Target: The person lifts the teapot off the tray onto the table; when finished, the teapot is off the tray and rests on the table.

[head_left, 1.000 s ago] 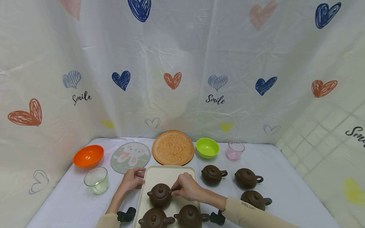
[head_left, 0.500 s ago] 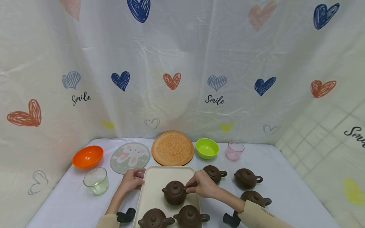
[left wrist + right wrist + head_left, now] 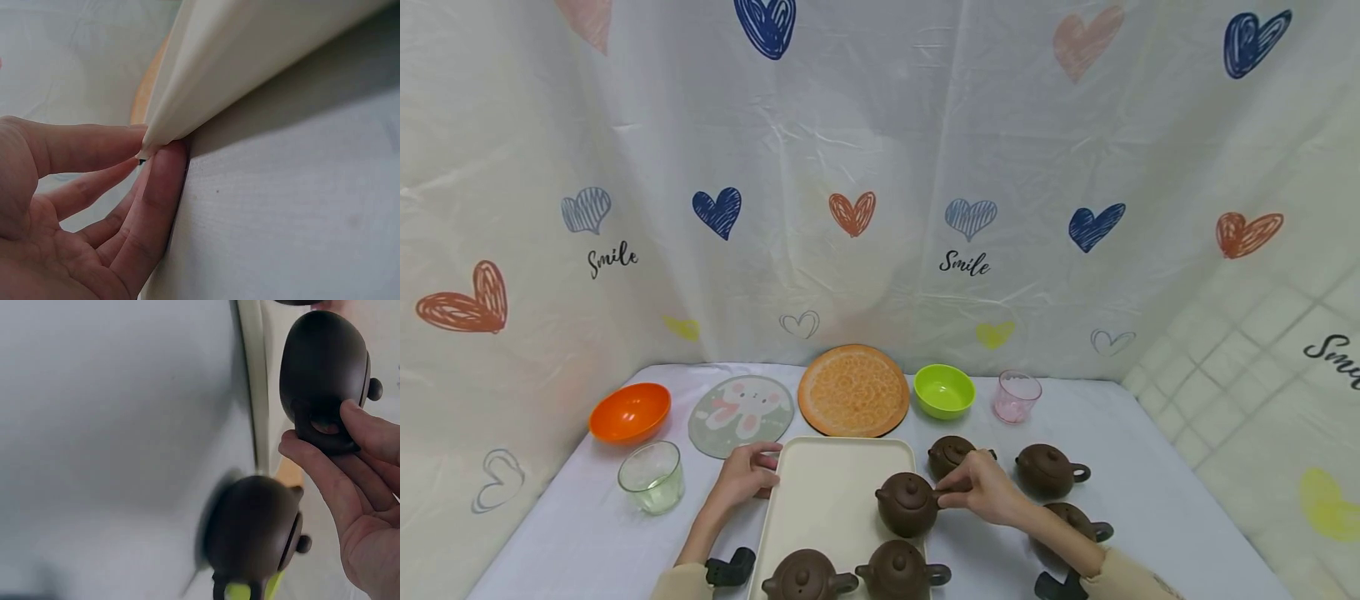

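Observation:
My right hand (image 3: 982, 487) pinches the handle of a dark brown teapot (image 3: 907, 505) over the right edge of a cream tray (image 3: 827, 479). In the right wrist view, thumb and fingers close round the handle of this teapot (image 3: 325, 369). My left hand (image 3: 747, 473) grips the tray's left edge near its far corner. The left wrist view shows thumb and fingers (image 3: 165, 181) pinching the tray's rim (image 3: 187, 94). Two more brown teapots, a left one (image 3: 805, 575) and a right one (image 3: 901, 572), stand at the tray's near end.
Three brown teapots stand right of the tray: one behind my right hand (image 3: 950, 454), one farther right (image 3: 1051, 470), one partly behind my forearm (image 3: 1067, 521). Beyond are a green bowl (image 3: 944, 392), pink glass (image 3: 1017, 398), orange round mat (image 3: 853, 390), rabbit mat (image 3: 741, 415), orange bowl (image 3: 629, 414) and clear glass (image 3: 652, 478).
My right hand has carried the teapot rightward, from the tray's middle to its right edge. My left hand has stayed on the tray's edge, and the tray has not moved.

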Demonstrator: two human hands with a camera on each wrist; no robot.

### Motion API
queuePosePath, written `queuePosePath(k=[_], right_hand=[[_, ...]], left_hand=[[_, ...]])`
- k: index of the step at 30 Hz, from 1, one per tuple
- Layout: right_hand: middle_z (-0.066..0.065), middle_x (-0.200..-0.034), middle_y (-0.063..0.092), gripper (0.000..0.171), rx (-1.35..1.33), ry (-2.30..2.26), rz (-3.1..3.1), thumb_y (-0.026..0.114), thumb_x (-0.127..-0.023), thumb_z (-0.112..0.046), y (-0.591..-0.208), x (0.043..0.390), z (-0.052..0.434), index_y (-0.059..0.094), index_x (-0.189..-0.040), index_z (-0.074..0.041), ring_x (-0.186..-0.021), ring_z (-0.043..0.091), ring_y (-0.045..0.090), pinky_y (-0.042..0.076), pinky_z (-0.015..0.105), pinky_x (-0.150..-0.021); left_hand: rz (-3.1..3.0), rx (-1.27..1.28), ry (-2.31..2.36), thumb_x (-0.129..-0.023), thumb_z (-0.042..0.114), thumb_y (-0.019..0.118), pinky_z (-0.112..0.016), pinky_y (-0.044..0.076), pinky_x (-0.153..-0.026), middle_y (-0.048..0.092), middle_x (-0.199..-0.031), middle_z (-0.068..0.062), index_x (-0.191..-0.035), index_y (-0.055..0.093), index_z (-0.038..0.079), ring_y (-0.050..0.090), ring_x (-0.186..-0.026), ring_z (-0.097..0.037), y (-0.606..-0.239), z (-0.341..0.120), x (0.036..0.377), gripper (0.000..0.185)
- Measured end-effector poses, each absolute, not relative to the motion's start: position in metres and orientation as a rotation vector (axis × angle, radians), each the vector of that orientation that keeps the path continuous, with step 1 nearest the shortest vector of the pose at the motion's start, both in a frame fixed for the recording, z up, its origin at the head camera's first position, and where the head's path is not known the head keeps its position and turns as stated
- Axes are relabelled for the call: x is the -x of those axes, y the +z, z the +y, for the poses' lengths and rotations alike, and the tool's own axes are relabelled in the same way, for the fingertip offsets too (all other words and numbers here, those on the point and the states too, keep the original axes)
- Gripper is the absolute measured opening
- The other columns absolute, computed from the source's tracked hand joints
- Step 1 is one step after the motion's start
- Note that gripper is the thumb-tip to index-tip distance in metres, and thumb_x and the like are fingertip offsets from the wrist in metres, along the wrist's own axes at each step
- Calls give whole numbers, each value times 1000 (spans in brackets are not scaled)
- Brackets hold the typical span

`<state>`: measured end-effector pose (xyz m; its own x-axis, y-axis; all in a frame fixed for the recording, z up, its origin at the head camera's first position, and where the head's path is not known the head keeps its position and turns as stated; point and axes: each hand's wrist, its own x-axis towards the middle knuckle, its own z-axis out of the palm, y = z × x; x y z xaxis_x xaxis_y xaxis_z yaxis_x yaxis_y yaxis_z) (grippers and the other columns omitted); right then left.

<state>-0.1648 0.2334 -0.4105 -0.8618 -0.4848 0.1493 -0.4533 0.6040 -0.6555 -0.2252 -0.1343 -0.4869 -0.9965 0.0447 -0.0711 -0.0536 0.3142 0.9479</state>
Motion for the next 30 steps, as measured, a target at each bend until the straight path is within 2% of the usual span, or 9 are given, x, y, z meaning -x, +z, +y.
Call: queuePosePath(k=[5, 13, 19, 30], right_hand=[[4, -79, 74, 10, 810, -1119, 2770, 77, -76, -6, -408, 161, 249, 77, -84, -1, -71, 2, 59, 49, 20, -60], [2, -79, 74, 10, 801, -1125, 2763, 75, -76, -2, -418, 157, 274, 77, -85, 1, -66, -4, 57, 50, 20, -55], [7, -81, 74, 12, 763, -1138, 2749, 75, -77, -4, -423, 156, 288, 76, -87, 3, -69, -3, 60, 52, 19, -56], [5, -81, 74, 13, 695, -1133, 2739, 76, -75, -3, -427, 154, 294, 76, -86, 3, -70, -1, 61, 51, 18, -58]], left_hand=[[2478, 10, 1794, -69, -12, 64, -35, 58, -52, 62, -82, -12, -118, 62, -6, 64, -62, -19, -488, -134, 225, 50], [2470, 21, 1794, -68, -12, 64, -35, 58, -53, 62, -83, -12, -119, 62, -6, 64, -63, -19, -489, -133, 225, 51], [2475, 27, 1781, -69, -11, 64, -34, 58, -53, 62, -84, -12, -120, 61, -5, 64, -63, -18, -487, -133, 223, 51], [2486, 23, 1782, -69, -11, 64, -34, 58, -53, 62, -83, -11, -119, 62, -5, 63, -62, -18, -485, -133, 224, 50]])
